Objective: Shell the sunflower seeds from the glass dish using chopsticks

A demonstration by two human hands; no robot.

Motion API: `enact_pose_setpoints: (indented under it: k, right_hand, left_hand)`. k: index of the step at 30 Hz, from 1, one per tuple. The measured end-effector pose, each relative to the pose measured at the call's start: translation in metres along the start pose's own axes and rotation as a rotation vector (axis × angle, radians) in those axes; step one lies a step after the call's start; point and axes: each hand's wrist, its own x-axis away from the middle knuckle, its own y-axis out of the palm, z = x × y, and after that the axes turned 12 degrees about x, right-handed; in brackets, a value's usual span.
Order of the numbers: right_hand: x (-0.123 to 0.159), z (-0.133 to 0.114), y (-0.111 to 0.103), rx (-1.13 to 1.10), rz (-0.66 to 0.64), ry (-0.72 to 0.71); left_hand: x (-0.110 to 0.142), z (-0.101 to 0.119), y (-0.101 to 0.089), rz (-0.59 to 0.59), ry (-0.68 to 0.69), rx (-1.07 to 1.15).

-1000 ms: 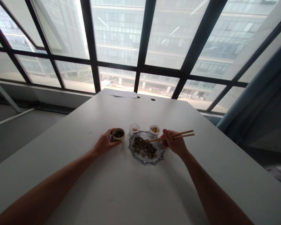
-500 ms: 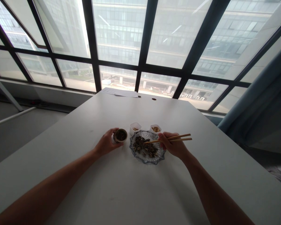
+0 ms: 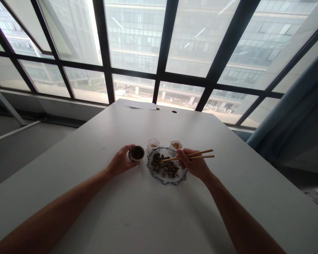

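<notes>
My left hand [image 3: 123, 159] is wrapped round a small round cup [image 3: 136, 153], with some dark contents visible inside it. To its right sits a scalloped clear glass plate [image 3: 172, 181] bearing a pile of dark striped seeds [image 3: 171, 169], which look like sunflower seeds. My right hand [image 3: 194, 163] grips a pair of wooden chopsticks [image 3: 201, 153] over the plate's right side. Their tips reach left into the seeds; whether a seed is between them is too small to tell.
Two small white tubs stand just behind the plate: a left tub [image 3: 152, 144] with a few light bits and a right tub [image 3: 176, 144] with yellowish pieces. Paper sheets [image 3: 137, 104] lie at the far end of the white table [image 3: 116, 218], before large windows.
My right hand and the chopsticks have shifted slightly left, and the tips are now farther left in the seeds. My left hand and the cup are nearly still.
</notes>
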Motion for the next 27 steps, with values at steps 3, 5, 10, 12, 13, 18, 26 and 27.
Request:
enact_pose_setpoints:
  k: [3,5,10,12,13,18,26,27]
  right_hand:
    - [0.001,-0.003,0.001,0.034,-0.001,-0.012]
    - [0.000,-0.004,0.003,0.016,0.058,0.042]
    - [-0.002,-0.006,0.010,-0.035,0.178,0.141]
    - [-0.002,-0.005,0.012,-0.031,0.162,0.118]
    - [-0.001,-0.005,0.012,-0.024,0.147,0.098]
    - [0.001,-0.003,0.012,-0.037,0.114,0.050]
    - [-0.012,0.007,-0.005,-0.333,0.288,0.298]
    - [-0.013,0.006,-0.005,-0.400,0.315,0.312]
  left_hand:
    - [0.000,0.000,0.000,0.003,0.004,-0.001]
    - [0.000,0.001,0.000,0.004,0.001,-0.002]
    - [0.000,0.002,0.000,0.000,-0.007,0.003]
    - [-0.001,0.001,0.001,0.001,-0.009,0.014]
    - [-0.001,0.001,0.001,-0.001,-0.011,0.022]
    - [-0.001,-0.001,0.001,-0.002,-0.030,0.056]
    - [-0.002,0.000,0.001,-0.016,-0.024,0.068]
    - [-0.002,0.000,0.001,-0.015,-0.024,0.067]
